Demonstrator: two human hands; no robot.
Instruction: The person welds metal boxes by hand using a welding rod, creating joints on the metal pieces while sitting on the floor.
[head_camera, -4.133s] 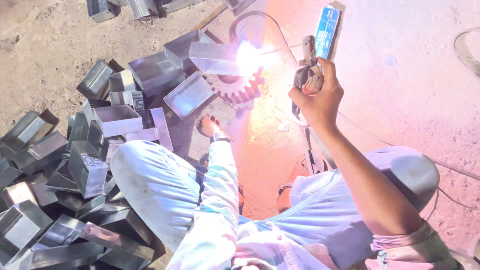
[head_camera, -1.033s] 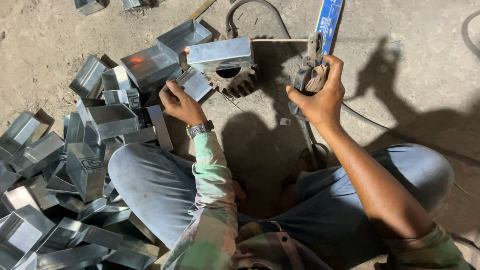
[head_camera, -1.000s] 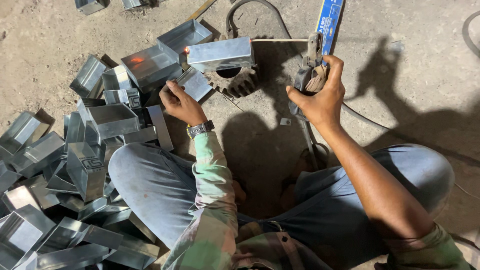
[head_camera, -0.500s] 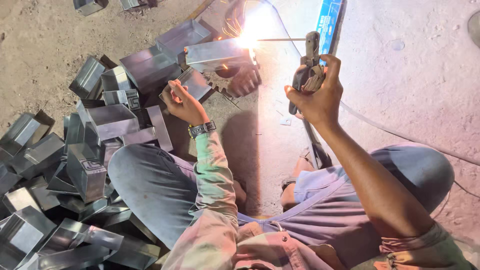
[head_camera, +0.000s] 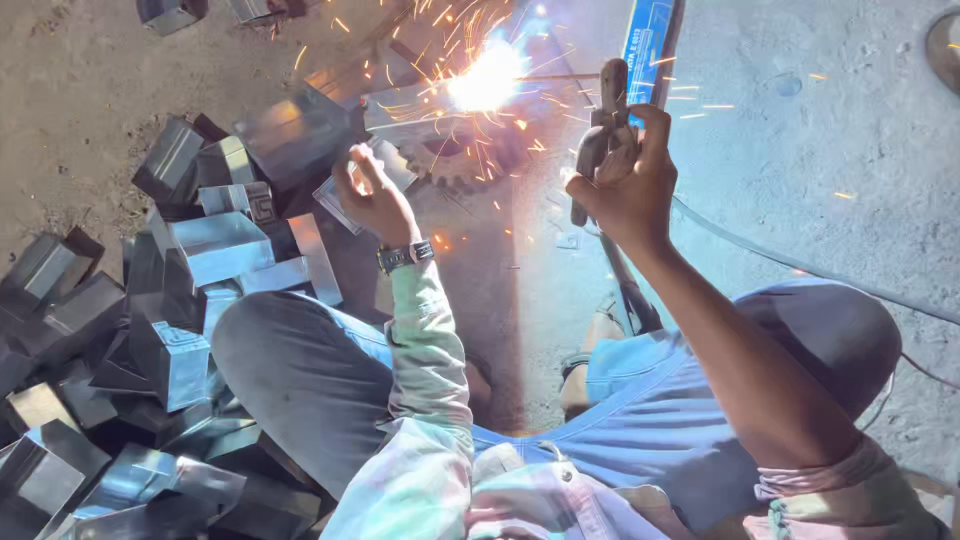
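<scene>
Above the seated person's knees, on the bare concrete floor (head_camera: 800, 150), the welding arc (head_camera: 487, 80) had flared into a full burst, throwing orange sparks across the metal box (head_camera: 400, 105) and the toothed gear (head_camera: 460, 165) that propped it. A second before, no arc burned and the scene lay in plain grey light; half a second before, only a small glow showed at the box's corner. Now the flash was at its brightest and tinted the ground blue, which suggested that the rod had struck and a tack was being laid on the box's seam.

The right hand (head_camera: 630, 190) was wrapped in a closed grip around the electrode holder (head_camera: 600, 130), with the thin rod (head_camera: 560, 76) reaching left into the glare. It had hardly shifted from its earlier place. The left hand (head_camera: 375, 195), a watch (head_camera: 405, 254) on its wrist, had its fingers curled against a small metal piece (head_camera: 385, 165) just beside the gear, much as before; whether it pinched or only steadied that piece could not be told.

To the left lay a heap of folded metal boxes (head_camera: 180, 300), unmoved. A cable (head_camera: 800, 265) trailed across the floor on the right.
</scene>
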